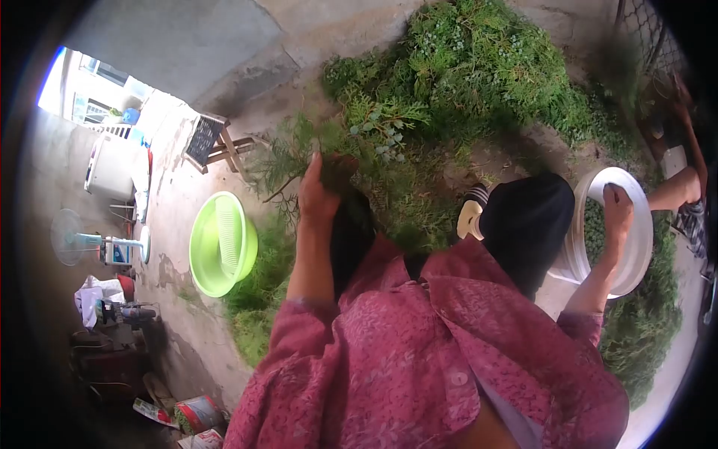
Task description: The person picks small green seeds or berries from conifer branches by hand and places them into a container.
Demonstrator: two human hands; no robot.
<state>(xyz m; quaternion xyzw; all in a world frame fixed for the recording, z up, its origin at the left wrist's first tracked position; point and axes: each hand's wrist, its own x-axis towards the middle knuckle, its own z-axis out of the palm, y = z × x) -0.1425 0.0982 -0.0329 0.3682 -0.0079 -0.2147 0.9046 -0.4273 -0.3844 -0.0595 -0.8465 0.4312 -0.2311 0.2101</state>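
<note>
My left hand [318,187] is closed round a leafy green branch [284,161], whose sprays stick out to the left and above, partly blurred. Over the white bucket [637,243] at the right is my right hand [618,206], its fingers bent together and pointing down; what they hold, if anything, is too small to make out. Small green pieces [593,224] lie inside the bucket. Beyond both hands rises a large heap of cut green branches [479,67].
A green basin [196,247] with a ribbed board stands at the left. Behind it are a folding stool [228,146] and a fan [69,238]. More greenery [639,337] lies beside the bucket. Another person's leg [677,191] shows at the far right.
</note>
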